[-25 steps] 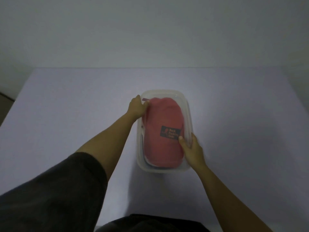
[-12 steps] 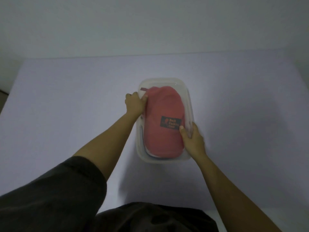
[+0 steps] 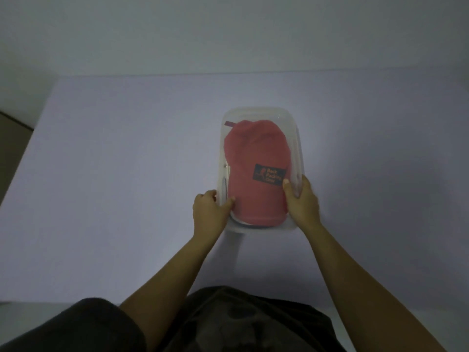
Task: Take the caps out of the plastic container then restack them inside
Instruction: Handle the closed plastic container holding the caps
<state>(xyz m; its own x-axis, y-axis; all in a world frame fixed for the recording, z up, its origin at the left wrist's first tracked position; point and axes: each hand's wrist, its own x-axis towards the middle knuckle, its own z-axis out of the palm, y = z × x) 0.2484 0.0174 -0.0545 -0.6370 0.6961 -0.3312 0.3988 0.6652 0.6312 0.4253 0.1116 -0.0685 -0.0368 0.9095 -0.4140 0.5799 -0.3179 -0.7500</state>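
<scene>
A clear plastic container (image 3: 256, 111) stands in the middle of the table. A red cap (image 3: 256, 158) with a dark logo patch lies on top inside it, brim towards me. Paler cap edges show under it at the near end. My left hand (image 3: 209, 210) grips the container's near left rim, thumb inside against the red cap. My right hand (image 3: 302, 199) holds the right rim, thumb pressed on the cap beside the patch.
The table (image 3: 127, 174) is pale lavender, with its far edge meeting a plain wall. Its left edge runs diagonally at the far left. My dark sleeve and clothing fill the bottom of the view.
My left hand has slid from the far left end of the cap down to the container's near left rim. My right hand has stayed on the right rim.
</scene>
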